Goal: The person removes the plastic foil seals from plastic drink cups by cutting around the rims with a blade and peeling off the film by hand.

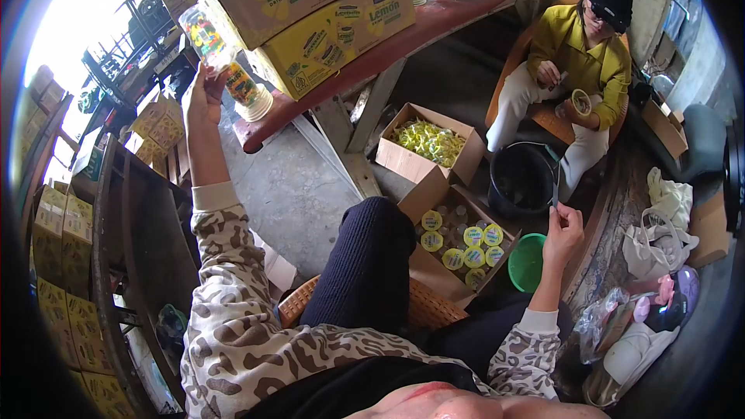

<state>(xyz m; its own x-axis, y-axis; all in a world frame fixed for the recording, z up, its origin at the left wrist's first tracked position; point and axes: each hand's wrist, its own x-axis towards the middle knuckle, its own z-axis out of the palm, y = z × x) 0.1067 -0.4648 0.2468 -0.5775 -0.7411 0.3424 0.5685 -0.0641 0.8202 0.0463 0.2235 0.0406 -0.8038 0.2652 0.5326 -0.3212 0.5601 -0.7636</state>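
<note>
My left hand is raised at the upper left, its fingers closed on a clear printed cup. Right beside it, a stack of printed cups stands on the corner of the red table. My right hand pinches a thin knife-like tool that points up beside the black bucket. Below that hand sits a green bowl. An open carton in front of me holds several cups with yellow and green lids.
A co-worker in a yellow top sits opposite, holding a cup. Another carton holds yellow-green packets. Lemon drink boxes are stacked on the table. Bags lie on the right; shelves with yellow boxes line the left.
</note>
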